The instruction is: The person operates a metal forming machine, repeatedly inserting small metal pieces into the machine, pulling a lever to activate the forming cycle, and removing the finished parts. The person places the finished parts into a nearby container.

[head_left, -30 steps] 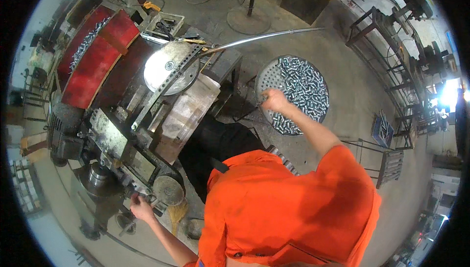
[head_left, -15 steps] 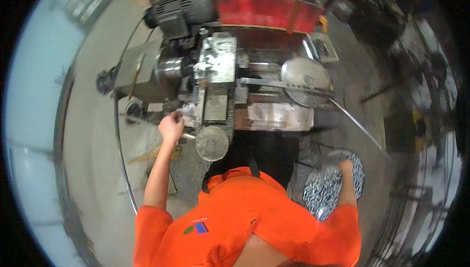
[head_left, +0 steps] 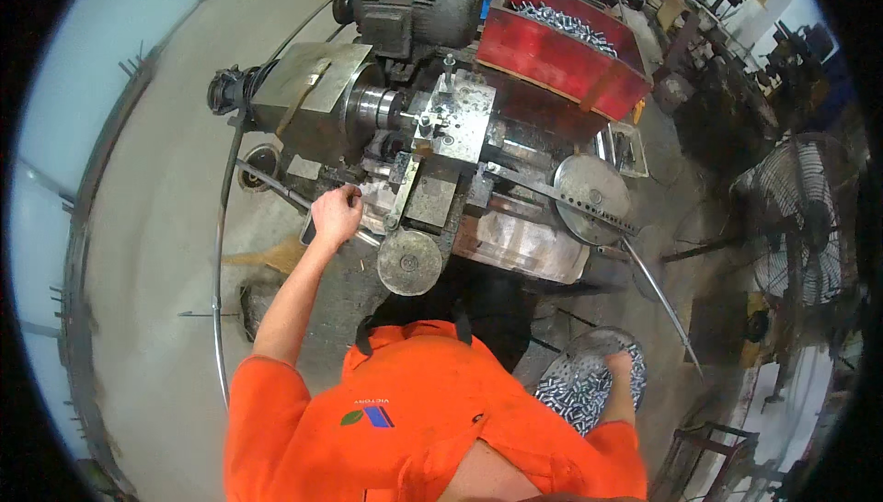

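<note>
Grey metal machine, lathe-like [head_left: 430,200], seen from above: its headstock [head_left: 322,129] stands to the left, with the bright spindle nose [head_left: 375,108] pointing right toward the slide block [head_left: 469,125]. Behind it sits a red bin [head_left: 552,56] of small metal parts. Near the body, to the right, lies a round perforated tray [head_left: 581,346], well apart from the spindle nose. The left hand [head_left: 338,215], fingers curled, is nearer the spindle nose, which lies beyond it and to its right; a slanting rod [head_left: 276,183] passes beneath this hand, and whether it grips anything cannot be told. The right hand [head_left: 620,366] is over the tray, its grip too small to judge. Smallest are the tray's short metal cylinders [head_left: 572,401], long axes jumbled, just beside the right hand.
</note>
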`<state>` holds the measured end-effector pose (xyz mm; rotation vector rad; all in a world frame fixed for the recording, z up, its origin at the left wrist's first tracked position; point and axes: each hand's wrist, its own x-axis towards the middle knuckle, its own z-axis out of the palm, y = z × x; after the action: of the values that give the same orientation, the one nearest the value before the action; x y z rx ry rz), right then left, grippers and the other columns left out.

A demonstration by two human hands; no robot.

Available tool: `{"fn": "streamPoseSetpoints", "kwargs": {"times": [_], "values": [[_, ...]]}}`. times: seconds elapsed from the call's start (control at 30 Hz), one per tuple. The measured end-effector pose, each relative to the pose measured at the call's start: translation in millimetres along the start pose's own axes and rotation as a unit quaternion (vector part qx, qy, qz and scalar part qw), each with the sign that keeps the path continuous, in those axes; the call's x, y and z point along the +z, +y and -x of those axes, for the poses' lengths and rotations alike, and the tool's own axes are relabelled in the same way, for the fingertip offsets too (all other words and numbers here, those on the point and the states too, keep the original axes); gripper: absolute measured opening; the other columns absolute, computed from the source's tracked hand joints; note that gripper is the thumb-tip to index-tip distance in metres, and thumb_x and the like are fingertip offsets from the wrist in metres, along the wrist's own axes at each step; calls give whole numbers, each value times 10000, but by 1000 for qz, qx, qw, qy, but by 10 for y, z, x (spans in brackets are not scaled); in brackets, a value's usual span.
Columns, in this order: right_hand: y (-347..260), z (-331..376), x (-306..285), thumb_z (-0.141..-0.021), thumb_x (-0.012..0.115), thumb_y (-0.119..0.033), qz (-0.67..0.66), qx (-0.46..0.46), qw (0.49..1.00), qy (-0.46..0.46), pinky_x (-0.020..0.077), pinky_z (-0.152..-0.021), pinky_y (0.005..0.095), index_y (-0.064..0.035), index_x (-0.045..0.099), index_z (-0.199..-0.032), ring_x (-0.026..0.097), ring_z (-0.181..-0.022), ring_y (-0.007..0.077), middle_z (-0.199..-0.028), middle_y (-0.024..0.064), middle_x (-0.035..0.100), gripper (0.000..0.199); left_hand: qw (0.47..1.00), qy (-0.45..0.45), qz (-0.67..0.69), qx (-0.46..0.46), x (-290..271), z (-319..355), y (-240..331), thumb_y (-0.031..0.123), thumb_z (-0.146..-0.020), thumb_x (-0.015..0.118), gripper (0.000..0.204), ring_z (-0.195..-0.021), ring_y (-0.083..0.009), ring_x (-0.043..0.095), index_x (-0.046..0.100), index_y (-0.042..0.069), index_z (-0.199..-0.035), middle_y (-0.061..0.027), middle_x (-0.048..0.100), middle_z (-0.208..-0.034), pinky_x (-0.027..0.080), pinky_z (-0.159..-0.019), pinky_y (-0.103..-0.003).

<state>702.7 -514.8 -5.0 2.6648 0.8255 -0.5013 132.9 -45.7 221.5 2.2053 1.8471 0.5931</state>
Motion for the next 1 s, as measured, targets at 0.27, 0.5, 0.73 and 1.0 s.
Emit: {"fn": "streamPoseSetpoints", "kwargs": {"times": [0.27,0.5,0.73,1.0], "values": [[-260,117,-169,-692,633,-322,-14,25,1000,-2,496,-831,345,-41,667,-861,617,-965,284,-995,168,644,330,1000,15,17,12,-24,21,6,221,-740,553,189,-723,-327,615,679,126,-845,-134,629,-697,475,-674,-414],[-192,-73,109,-627,659,-315,-64,40,997,29,496,-825,390,-36,664,-814,620,-937,316,-967,182,646,335,1000,6,9,-2,-16,11,-14,230,-728,560,191,-736,-327,614,675,126,-839,-145,632,-727,475,-669,-423],[-475,216,-46,-641,653,-303,-140,97,982,78,489,-823,393,-45,668,-753,625,-896,319,-930,189,648,282,1000,9,2,0,-59,14,11,232,-733,556,187,-739,-326,616,674,124,-829,-152,634,-735,474,-662,-429],[-882,531,-274,-745,536,-154,-436,-67,869,222,453,-582,277,-10,673,-729,593,-610,167,-632,60,633,199,967,-165,152,121,-454,65,209,174,-787,580,216,-656,-218,633,652,15,-915,-132,643,-713,491,-630,-325]]}}
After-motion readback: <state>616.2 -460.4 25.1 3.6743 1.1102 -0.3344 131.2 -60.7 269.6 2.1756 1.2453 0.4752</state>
